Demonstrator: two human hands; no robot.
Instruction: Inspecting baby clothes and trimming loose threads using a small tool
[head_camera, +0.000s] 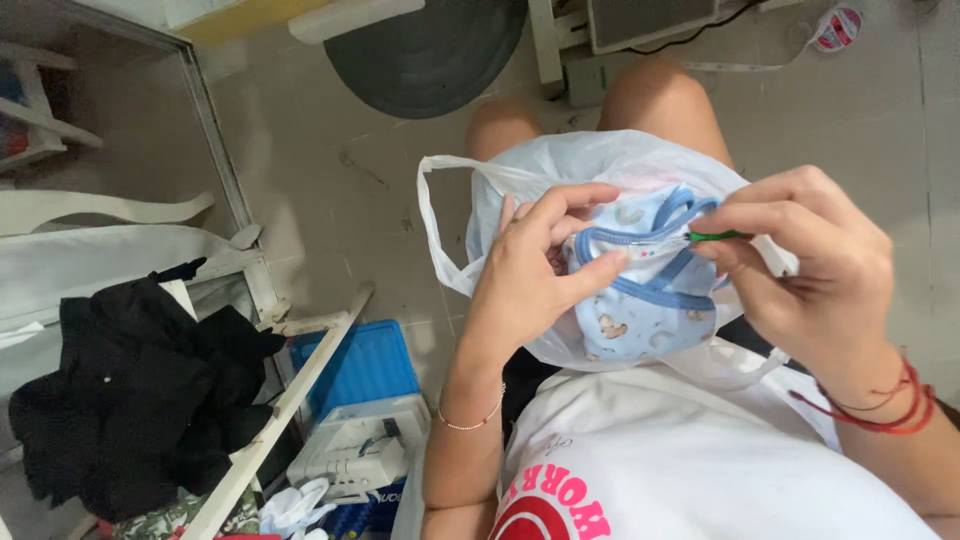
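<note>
We're looking down into a small home sewing corner: a worn tiled floor (330, 190) is filling the upper middle of the frame, a white metal frame (215, 130) is running down the left, black clothes (140, 390) are piling up at lower left, and a blue plastic box (365, 365) and a white machine (360, 450) are sitting at bottom centre.

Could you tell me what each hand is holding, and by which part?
The left hand pinches the baby garment at its blue-trimmed edge. The right hand grips a thin green tool by one end, its tip at the trim.
</note>
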